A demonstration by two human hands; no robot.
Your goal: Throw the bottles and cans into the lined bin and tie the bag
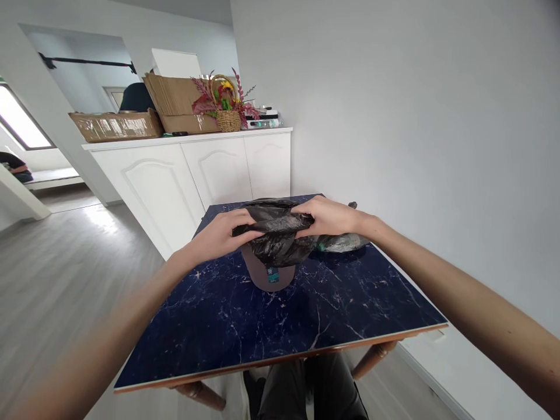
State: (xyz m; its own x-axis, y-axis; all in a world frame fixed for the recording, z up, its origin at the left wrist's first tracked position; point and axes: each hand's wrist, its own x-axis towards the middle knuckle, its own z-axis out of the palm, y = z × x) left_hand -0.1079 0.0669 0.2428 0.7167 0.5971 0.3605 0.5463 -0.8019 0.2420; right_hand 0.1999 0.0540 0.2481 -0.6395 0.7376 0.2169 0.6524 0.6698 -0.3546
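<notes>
Both my hands grip a crumpled black plastic bag over the far half of a dark blue marbled table. My left hand pinches the bag's left side with its fingers closed. My right hand is closed on the bag's right side. The bag partly covers a brown rounded object with a small teal label, which stands on the table under it. Just right of the bag lies a clear plastic bottle, partly hidden by my right wrist.
A white wall runs along the table's right side. Behind the table stands a white cabinet bearing cardboard boxes and a flower basket. Grey wooden floor spreads to the left. My legs show under the near table edge.
</notes>
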